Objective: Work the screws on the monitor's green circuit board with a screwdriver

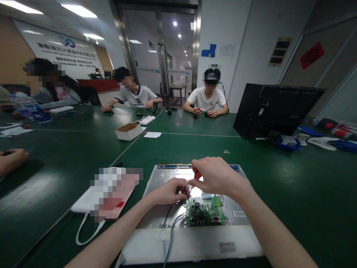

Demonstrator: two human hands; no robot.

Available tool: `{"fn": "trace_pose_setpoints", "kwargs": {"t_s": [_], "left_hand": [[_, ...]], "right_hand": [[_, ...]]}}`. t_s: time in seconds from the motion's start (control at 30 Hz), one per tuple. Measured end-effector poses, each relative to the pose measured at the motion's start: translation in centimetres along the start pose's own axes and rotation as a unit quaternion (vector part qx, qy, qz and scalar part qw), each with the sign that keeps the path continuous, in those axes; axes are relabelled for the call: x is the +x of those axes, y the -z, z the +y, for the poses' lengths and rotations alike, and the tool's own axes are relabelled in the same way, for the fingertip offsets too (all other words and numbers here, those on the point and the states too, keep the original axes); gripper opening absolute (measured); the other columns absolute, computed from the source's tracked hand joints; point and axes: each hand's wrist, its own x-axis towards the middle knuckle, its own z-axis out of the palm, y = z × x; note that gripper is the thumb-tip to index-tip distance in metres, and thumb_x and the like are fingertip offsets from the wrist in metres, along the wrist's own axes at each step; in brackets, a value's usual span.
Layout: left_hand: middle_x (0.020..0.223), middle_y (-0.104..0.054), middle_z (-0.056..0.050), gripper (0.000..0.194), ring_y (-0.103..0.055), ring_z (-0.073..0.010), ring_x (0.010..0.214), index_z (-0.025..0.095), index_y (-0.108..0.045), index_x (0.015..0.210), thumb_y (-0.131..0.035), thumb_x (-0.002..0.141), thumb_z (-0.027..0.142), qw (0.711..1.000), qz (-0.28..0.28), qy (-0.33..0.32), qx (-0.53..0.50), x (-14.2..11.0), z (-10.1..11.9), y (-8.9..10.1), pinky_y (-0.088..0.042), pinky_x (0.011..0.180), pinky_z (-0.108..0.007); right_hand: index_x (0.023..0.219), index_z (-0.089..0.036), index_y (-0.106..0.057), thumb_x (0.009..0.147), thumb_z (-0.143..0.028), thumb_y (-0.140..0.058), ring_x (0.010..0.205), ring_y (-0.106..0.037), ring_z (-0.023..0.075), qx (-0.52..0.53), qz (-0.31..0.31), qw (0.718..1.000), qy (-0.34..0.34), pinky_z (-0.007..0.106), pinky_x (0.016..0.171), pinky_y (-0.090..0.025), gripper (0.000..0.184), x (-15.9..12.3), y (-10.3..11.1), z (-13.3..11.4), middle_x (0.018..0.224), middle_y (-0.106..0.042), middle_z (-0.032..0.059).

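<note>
Gripping the red-handled screwdriver [197,174], the right hand [216,175] closes its fingers round the handle, the thin shaft slanting down to the upper left corner of the green circuit board [205,213]! The left hand [174,191] curls in at that same corner, fingertips bunched; whether they pinch anything, I cannot tell. And that board sits on the metal panel [159,180], grey cables [171,240] trailing alongside, all flat on the green bench [295,197].
</note>
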Motion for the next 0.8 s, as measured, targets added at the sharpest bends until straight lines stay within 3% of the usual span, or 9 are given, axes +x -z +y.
{"fn": "trace_pose_setpoints", "kwargs": {"t_s": [0.17,0.33,0.43,0.57,0.67,0.8], "left_hand": [[0.078,-0.065,0.0,0.009,-0.056,-0.0159,0.072,0.016,-0.066,0.079,-0.062,0.073,0.01,1.0,0.001,0.008,0.011,0.0,0.1,0.0,-0.043,0.066,-0.024],[0.079,-0.065,0.0,0.009,-0.057,-0.0164,0.073,0.016,-0.065,0.078,-0.062,0.073,0.009,1.0,-0.004,0.008,0.005,0.0,0.7,0.2,-0.044,0.067,-0.024],[0.079,-0.065,-0.001,0.011,-0.058,-0.0167,0.074,0.016,-0.067,0.08,-0.062,0.073,0.009,1.0,-0.002,-0.001,0.001,-0.1,0.6,0.2,-0.044,0.068,-0.025],[0.08,-0.066,-0.001,0.011,-0.058,-0.0168,0.074,0.016,-0.068,0.082,-0.063,0.074,0.01,1.0,0.002,-0.003,0.01,0.0,0.0,0.0,-0.044,0.068,-0.025],[0.081,-0.067,-0.001,0.009,-0.057,-0.0168,0.074,0.016,-0.068,0.084,-0.064,0.076,0.014,1.0,0.001,-0.004,0.016,0.0,-0.3,-0.1,-0.045,0.068,-0.025],[0.08,-0.066,-0.001,0.008,-0.057,-0.017,0.074,0.017,-0.069,0.085,-0.066,0.078,0.017,1.0,0.0,-0.006,0.023,0.0,-0.2,0.0,-0.045,0.068,-0.025]], "right_hand": [[0.1,-0.017,-0.056,0.083,-0.018,-0.057,0.074,-0.062,0.017,0.027,-0.005,0.998,0.052,0.029,0.054,-0.027,0.017,-0.4,0.2,0.4,0.095,-0.069,0.0062],[0.097,-0.021,-0.06,0.093,-0.035,-0.055,0.072,-0.065,0.0206,-0.022,-0.003,1.0,-0.014,0.029,0.053,-0.024,0.015,0.1,0.0,-0.2,0.081,-0.07,0.005],[0.096,-0.021,-0.061,0.091,-0.042,-0.059,0.075,-0.066,0.022,-0.005,-0.006,1.0,-0.001,0.029,0.054,-0.026,0.022,0.1,-0.1,-0.1,0.084,-0.071,0.0049],[0.106,-0.017,-0.056,0.083,-0.027,-0.063,0.079,-0.063,0.019,0.041,0.003,0.997,0.063,0.029,0.057,-0.03,0.025,-0.4,0.0,0.2,0.103,-0.068,0.0071],[0.105,-0.017,-0.053,0.081,-0.016,-0.058,0.077,-0.061,0.0174,0.044,-0.002,0.996,0.075,0.029,0.056,-0.029,0.025,-0.6,0.1,0.2,0.101,-0.067,0.0064],[0.107,-0.019,-0.053,0.084,-0.016,-0.057,0.076,-0.062,0.0174,0.028,-0.002,0.998,0.059,0.029,0.055,-0.026,0.023,-0.2,0.1,0.0,0.099,-0.069,0.0054]]}}
